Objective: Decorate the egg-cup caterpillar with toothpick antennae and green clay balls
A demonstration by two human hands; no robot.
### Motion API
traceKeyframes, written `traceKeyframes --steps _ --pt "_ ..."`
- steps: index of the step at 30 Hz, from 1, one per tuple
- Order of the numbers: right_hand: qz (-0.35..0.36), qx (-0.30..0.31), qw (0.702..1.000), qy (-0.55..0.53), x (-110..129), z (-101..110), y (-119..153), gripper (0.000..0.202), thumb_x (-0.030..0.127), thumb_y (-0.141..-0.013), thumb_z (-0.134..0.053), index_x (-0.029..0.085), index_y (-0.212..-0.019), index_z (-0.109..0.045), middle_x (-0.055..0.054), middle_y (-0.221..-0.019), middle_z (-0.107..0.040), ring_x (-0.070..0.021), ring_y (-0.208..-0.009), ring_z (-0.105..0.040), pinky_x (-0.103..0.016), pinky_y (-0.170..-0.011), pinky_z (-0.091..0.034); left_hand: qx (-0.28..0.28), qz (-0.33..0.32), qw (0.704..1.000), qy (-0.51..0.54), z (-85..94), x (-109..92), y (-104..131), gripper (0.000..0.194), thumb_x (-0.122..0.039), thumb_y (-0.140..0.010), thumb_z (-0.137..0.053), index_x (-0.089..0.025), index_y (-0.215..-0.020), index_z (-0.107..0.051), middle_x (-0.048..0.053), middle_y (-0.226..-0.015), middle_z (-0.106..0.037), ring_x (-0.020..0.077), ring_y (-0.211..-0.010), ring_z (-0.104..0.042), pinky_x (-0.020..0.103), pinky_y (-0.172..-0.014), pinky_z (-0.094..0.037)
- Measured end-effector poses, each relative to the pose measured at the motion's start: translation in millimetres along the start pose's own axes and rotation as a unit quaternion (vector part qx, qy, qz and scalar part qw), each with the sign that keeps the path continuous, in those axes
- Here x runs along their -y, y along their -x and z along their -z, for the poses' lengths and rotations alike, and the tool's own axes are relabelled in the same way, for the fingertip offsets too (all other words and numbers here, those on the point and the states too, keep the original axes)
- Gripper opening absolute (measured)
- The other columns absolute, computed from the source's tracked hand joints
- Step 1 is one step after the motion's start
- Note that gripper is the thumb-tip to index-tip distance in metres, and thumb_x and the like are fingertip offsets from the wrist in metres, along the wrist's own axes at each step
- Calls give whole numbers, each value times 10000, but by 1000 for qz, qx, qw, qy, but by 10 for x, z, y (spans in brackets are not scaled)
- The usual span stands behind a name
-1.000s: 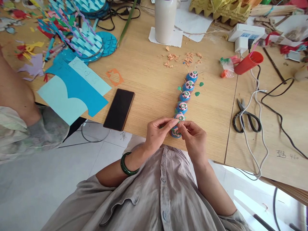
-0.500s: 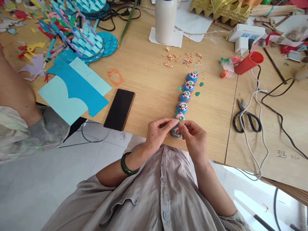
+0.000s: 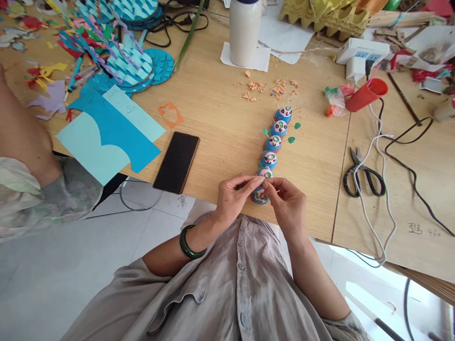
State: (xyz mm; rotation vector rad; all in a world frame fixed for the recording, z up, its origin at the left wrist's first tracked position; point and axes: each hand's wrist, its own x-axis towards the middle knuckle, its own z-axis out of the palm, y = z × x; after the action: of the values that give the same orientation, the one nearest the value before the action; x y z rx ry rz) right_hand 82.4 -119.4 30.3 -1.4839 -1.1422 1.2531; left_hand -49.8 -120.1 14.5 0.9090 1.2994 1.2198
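Observation:
A row of several small domes, blue below and pink on top with green and dark marks, runs away from the table's near edge. Thin sticks poke out of some of them, a few tipped with green leaf-like pieces. Over the nearest domes, my left hand is closed in a pinch. My right hand pinches too, its fingertips meeting the left ones. Between them is a tiny green piece, almost hidden by the fingers. The nearest dome shows just below the fingertips.
A black phone and cut blue paper lie left. Scissors, a white cable and a red cup are at right. Farther back stand a white bottle and orange shavings. Another person's arm rests at far left.
Both hands stay in nearly the same place, fingertips still together. The green bit between them shows less now. The view has shifted very slightly.

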Motion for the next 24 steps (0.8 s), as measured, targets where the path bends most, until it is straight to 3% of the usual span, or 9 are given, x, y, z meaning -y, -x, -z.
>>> traceKeyframes --steps 4,7,11,16,21,24 --pt "-1 -13 1000 -16 16 7 -7 224 407 -812 -756 192 -770 -711 10 -659 -655 -89 -540 -503 -254 -519 -399 25 52 996 73 -2 15 6 355 -516 -870 -705 -180 -836 -814 -33 -599 -475 49 -498 -367 211 -449 -301" --pt "0 -20 1000 -17 22 17 -17 234 419 -808 -761 192 -774 -714 8 -665 -659 -90 -542 -510 -253 -518 -409 40 90 990 103 9 11 1 392 -547 -871 -689 -173 -856 -804 -39 -608 -442 39 -481 -330 206 -419 -246" --pt "-4 -12 1000 -12 14 23 -30 231 409 -810 -758 187 -765 -713 5 -658 -663 -93 -549 -527 -254 -521 -416 31 80 995 54 10 -20 -15 320 -474 -764 -806 -157 -810 -800 -33 -564 -543 51 -479 -389 205 -439 -293" --pt "6 -22 1000 8 -14 17 -29 207 385 -813 -755 187 -865 -724 -11 -759 -718 -111 -623 -605 -264 -571 -450 16 29 999 -9 17 -40 -24 245 -410 -800 -771 -170 -821 -812 14 -720 -713 89 -595 -532 215 -554 -416" --pt "46 -42 998 17 -20 15 -13 162 359 -828 -748 200 -811 -725 -7 -768 -717 -115 -650 -611 -274 -608 -469 21 -18 998 -60 34 -62 1 185 -348 -813 -762 -171 -813 -816 12 -720 -706 107 -666 -561 218 -618 -442" --pt "40 -50 998 0 -2 20 -16 183 372 -820 -761 199 -777 -720 -1 -724 -698 -106 -603 -582 -268 -578 -461 23 -1 999 -43 34 -76 16 266 -417 -863 -712 -176 -872 -823 10 -695 -673 96 -612 -524 221 -564 -410"
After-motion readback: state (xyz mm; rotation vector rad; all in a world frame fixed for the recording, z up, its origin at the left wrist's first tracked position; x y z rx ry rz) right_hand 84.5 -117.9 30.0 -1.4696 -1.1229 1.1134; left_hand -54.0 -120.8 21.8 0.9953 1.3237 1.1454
